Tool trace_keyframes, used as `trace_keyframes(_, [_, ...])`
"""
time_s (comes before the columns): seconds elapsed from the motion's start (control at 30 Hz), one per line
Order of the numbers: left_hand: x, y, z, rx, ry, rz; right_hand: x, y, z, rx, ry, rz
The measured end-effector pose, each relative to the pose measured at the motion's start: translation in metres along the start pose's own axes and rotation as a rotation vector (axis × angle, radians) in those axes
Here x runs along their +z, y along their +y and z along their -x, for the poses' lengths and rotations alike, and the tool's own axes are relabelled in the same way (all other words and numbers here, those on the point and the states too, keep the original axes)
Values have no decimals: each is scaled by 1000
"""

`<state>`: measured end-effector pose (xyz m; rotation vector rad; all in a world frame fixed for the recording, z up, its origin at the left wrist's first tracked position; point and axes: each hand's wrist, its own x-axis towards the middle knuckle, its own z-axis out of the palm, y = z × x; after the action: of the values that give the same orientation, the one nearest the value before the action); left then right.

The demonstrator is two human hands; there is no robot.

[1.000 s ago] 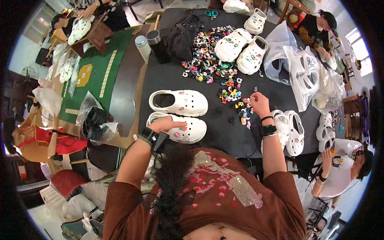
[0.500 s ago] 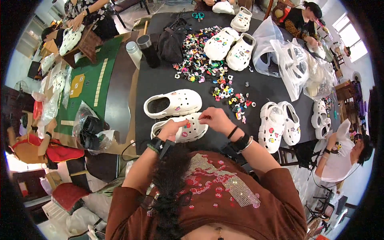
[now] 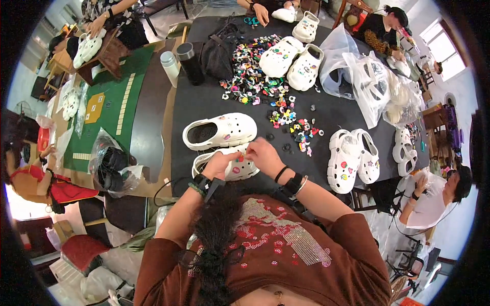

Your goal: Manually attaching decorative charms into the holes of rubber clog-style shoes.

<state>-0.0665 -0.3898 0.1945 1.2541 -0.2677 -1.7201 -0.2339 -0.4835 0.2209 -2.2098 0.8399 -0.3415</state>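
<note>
A white clog (image 3: 245, 171) with colourful charms lies sideways right before me, its toe to the right. My left hand (image 3: 220, 164) is closed around its upper, thumb on top near a red charm. Over the holes of that clog, my right hand (image 3: 264, 157) has its fingertips pinched together close to the left thumb. Whatever sits between those fingertips is too small and covered to name. Just beyond, touching or nearly touching it, rests the matching white clog (image 3: 237, 128) with several charms on its upper.
Loose colourful shoe charms (image 3: 250, 69) are heaped mid-table, with a smaller scatter (image 3: 304, 133) nearer me. Decorated clogs (image 3: 343, 162) stand right, others (image 3: 280, 56) farther back. A black tumbler (image 3: 190, 65), a white bottle (image 3: 169, 66) and plastic bags (image 3: 370, 84) flank the heap. Co-workers sit around.
My right hand has shifted left along the clog, its fingertips now close to my left thumb. Across the table, a co-worker's hand has reached out onto the tabletop.
</note>
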Motion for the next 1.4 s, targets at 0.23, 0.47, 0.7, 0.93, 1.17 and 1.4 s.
trace_keyframes(0.23, [5, 2, 3, 22, -3, -19, 3, 1, 3, 128, 99, 172])
trace_keyframes(0.47, [-14, -16, -8, 96, -73, -81, 20, 21, -8, 261, -65, -240])
trace_keyframes(0.7, [-4, -10, 0, 105, -54, -70, 23, 14, -9, 364, -83, -74])
trace_keyframes(0.93, [-7, -11, -4, 112, 17, -165, 15, 1, -11, 425, -77, -28])
trace_keyframes(1.17, [9, 6, 19, 86, 80, -296, 13, 34, -1, 219, -58, -142])
trace_keyframes(1.4, [-12, 20, 33, 261, 268, -924, -1, 46, 20, -5, -249, -266])
